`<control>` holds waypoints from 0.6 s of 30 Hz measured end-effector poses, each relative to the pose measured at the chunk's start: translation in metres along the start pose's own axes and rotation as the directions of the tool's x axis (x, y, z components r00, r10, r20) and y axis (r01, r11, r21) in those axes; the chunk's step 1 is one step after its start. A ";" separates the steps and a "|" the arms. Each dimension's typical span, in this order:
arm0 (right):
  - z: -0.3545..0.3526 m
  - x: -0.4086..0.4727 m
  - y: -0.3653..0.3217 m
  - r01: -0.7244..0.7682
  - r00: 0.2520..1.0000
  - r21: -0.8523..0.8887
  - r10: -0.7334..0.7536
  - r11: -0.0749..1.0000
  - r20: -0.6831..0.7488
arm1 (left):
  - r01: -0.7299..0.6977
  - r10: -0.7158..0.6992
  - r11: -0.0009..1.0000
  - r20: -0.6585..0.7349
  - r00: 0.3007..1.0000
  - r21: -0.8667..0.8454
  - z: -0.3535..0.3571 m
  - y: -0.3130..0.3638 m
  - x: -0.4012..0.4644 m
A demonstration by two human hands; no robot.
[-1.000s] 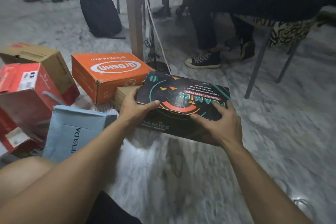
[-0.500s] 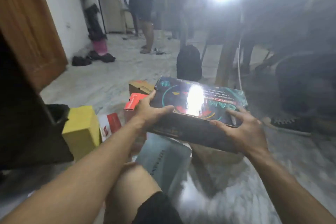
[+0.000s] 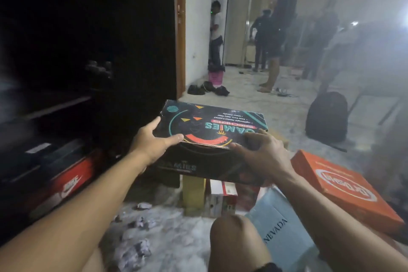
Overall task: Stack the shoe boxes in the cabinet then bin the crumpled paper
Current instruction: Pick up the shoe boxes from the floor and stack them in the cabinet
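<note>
Currently both hands are holding the black cardboard shoe box with teal and red lettering (image 3: 212, 126) in the air at the centre of the frame, level with the dark open cabinet (image 3: 66, 62) filling the upper left. The left hand (image 3: 152, 142) is gripping the box's left end, thumb lying across the lid and fingers wrapping the side. The right hand (image 3: 262, 152) is clasping the near right corner, fingers curling over the lid edge. Inside the cabinet, at lower left, a red shoe box with a white swoosh logo (image 3: 68, 181) is sitting on the bottom shelf under darker boxes too dim to make out. Below the held box, a yellow box (image 3: 193, 192) and a white-and-red box (image 3: 223, 194) are standing on the pale marble floor (image 3: 181, 234). At lower right, an orange cardboard shoe box with a white oval logo (image 3: 344, 187) is lying tilted beside a light blue box printed NEVADA (image 3: 280, 227). Crumpled white paper scraps (image 3: 136, 252) are lying scattered on the floor at lower centre. A black backpack (image 3: 326, 117) is standing at the right.
</note>
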State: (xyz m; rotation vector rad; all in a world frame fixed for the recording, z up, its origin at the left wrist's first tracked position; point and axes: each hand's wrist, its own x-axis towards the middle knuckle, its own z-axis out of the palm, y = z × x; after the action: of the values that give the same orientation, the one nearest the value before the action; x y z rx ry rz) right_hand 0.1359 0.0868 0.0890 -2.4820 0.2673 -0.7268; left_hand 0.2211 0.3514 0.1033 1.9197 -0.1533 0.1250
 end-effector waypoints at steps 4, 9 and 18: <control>0.044 0.007 -0.060 0.136 0.983 0.005 -0.135 0.991 0.123 | 0.089 -0.088 0.996 -0.137 0.987 -0.003 -0.068 -0.027 -0.009; 0.095 0.019 -0.119 0.194 0.944 0.114 -0.217 0.974 0.249 | 0.203 -0.205 0.979 -0.263 0.943 -0.035 -0.133 -0.059 -0.016; 0.174 0.038 -0.178 0.160 0.858 0.165 -0.219 0.973 0.465 | 0.383 -0.421 0.907 -0.409 0.810 -0.174 -0.182 -0.138 -0.023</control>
State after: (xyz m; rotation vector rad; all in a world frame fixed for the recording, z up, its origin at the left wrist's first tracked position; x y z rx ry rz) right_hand 0.2703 0.3000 0.0793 -2.4955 -0.2055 -0.1673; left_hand 0.2191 0.5710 0.0350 1.7500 0.5479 0.2572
